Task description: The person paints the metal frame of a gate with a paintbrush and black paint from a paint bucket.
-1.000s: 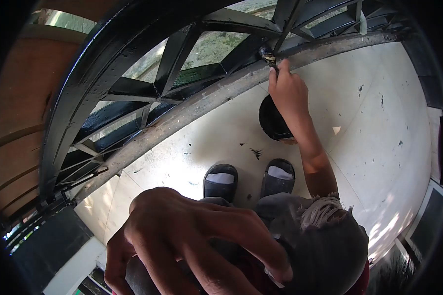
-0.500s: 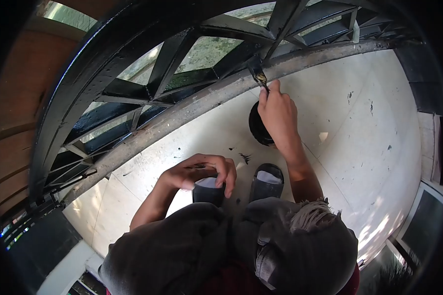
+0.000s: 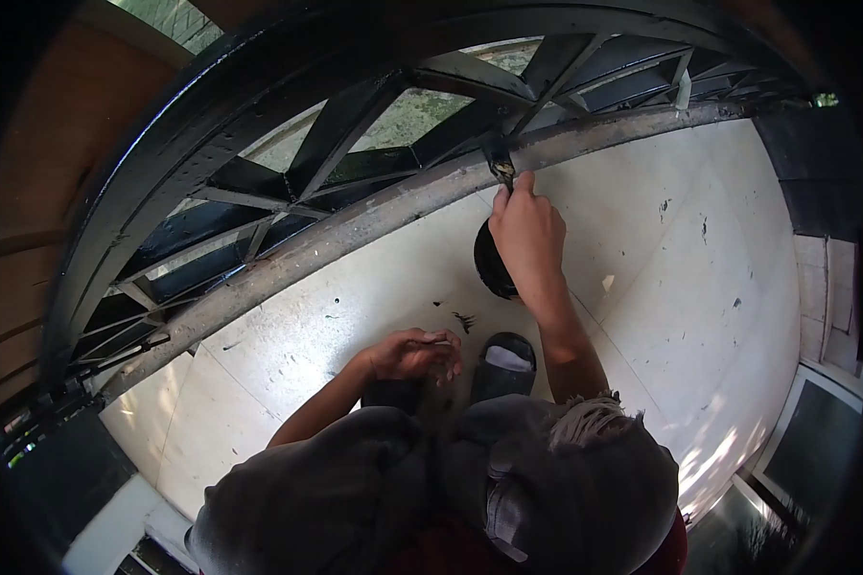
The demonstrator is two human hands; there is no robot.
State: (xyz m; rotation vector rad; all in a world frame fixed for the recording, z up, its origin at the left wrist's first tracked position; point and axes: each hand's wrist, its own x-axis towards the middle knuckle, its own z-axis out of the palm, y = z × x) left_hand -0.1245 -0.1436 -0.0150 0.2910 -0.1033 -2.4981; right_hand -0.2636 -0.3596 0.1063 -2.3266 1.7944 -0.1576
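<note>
My right hand (image 3: pixel 529 235) is closed round the handle of a paintbrush (image 3: pixel 501 171). The brush's dark bristles reach up to the lower bar of a black metal gate (image 3: pixel 350 120). Below that hand, partly hidden by it, a round black paint container (image 3: pixel 489 264) stands on the floor. My left hand (image 3: pixel 417 355) hangs above my left foot, its fingers loosely curled and nothing visible in them.
The pale tiled floor (image 3: pixel 662 278) carries dark paint spots. A worn grey sill (image 3: pixel 288 254) runs along the foot of the gate. My right sandal (image 3: pixel 504 369) is near the container. Brown panels (image 3: pixel 29 182) rise at the left.
My left hand has turned and its fingers have curled in more. The brush stays in my right hand by the gate's lower bar. The whole view has shifted slightly.
</note>
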